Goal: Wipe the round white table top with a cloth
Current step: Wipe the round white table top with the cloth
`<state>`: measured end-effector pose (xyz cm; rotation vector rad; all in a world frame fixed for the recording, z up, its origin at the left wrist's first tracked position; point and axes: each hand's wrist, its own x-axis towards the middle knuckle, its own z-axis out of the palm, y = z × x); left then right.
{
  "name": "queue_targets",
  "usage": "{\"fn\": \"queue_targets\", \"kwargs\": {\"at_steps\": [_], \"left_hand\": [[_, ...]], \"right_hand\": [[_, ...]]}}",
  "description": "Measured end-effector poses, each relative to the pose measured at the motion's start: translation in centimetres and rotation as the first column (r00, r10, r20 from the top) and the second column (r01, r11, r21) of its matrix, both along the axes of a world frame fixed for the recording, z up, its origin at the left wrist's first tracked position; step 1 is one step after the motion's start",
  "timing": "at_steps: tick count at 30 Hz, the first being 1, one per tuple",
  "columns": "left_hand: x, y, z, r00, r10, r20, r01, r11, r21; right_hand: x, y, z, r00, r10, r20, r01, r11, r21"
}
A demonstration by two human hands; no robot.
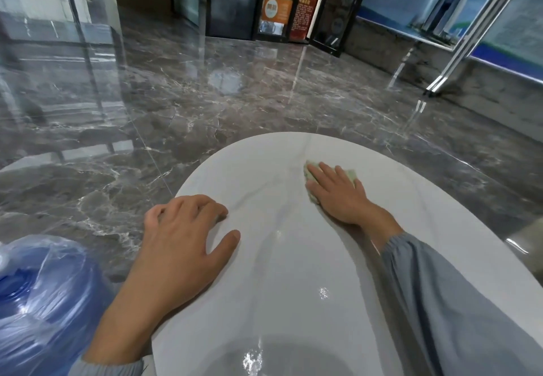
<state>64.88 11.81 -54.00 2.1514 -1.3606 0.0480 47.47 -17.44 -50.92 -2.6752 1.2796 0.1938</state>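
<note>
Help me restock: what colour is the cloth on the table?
Pale green cloth, under the right hand; head view shows it.

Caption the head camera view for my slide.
Right hand presses a pale green cloth on the round white table top; left hand rests near its edge.

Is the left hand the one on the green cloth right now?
No, the right hand presses flat on the green cloth, while the left hand rests bare on the white table top.

Glossy, smooth white table top (293, 258), soft pale-green cloth (313, 196), polished grey marble floor (176, 105), crinkled blue plastic bag (44, 287)
</note>
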Motion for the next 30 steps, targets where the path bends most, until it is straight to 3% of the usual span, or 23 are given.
{"fn": "queue_targets", "kwargs": {"at_steps": [3, 5, 8, 11, 14, 16, 20, 24, 27, 30], "left_hand": [[0.0, -0.1, 0.2, 1.000, 0.001, -0.002, -0.001, 1.000, 0.009], [0.1, -0.3, 0.2, 1.000, 0.005, -0.001, -0.005, 1.000, 0.008], [0.1, -0.2, -0.1, 1.000, 0.013, -0.007, -0.013, 1.000, -0.007], [0.1, -0.2, -0.2, 1.000, 0.016, -0.015, -0.017, 0.999, -0.045], [0.3, -0.2, -0.3, 1.000, 0.020, -0.015, -0.021, 0.997, -0.072], [0.3, -0.2, -0.4, 1.000, 0.017, -0.007, -0.017, 0.996, -0.088], [0.2, -0.3, -0.4, 1.000, 0.019, 0.012, -0.018, 0.997, -0.072], [0.1, -0.2, -0.7, 1.000, 0.017, 0.022, -0.015, 0.996, -0.092], [0.1, -0.2, -0.6, 0.998, 0.008, -0.054, -0.017, 0.987, -0.159], [0.3, -0.3, -0.5, 0.979, 0.000, -0.204, -0.049, 0.970, -0.238]], "right_hand": [[3.3, -2.9, 0.5, 0.996, -0.083, 0.007, 0.083, 0.996, 0.011], [6.9, -2.3, 0.7, 0.999, -0.035, 0.003, 0.034, 0.999, 0.032], [12.6, 3.0, 0.5, 0.975, 0.221, -0.008, -0.220, 0.975, 0.040], [15.3, 9.0, -0.2, 0.867, 0.498, 0.013, -0.498, 0.867, 0.016], [15.5, 8.7, -0.2, 0.814, 0.578, 0.053, -0.580, 0.814, 0.033], [15.5, 5.7, 0.3, 0.857, 0.512, 0.062, -0.514, 0.857, 0.031], [13.5, -2.8, 0.6, 0.975, 0.218, 0.048, -0.218, 0.976, -0.001], [10.1, -9.6, 0.8, 0.995, -0.103, -0.003, 0.103, 0.994, 0.034], [10.7, -9.8, 0.8, 0.993, -0.111, -0.027, 0.112, 0.993, 0.025], [13.1, -6.4, 1.0, 0.995, 0.098, -0.002, -0.098, 0.995, 0.029]]}}
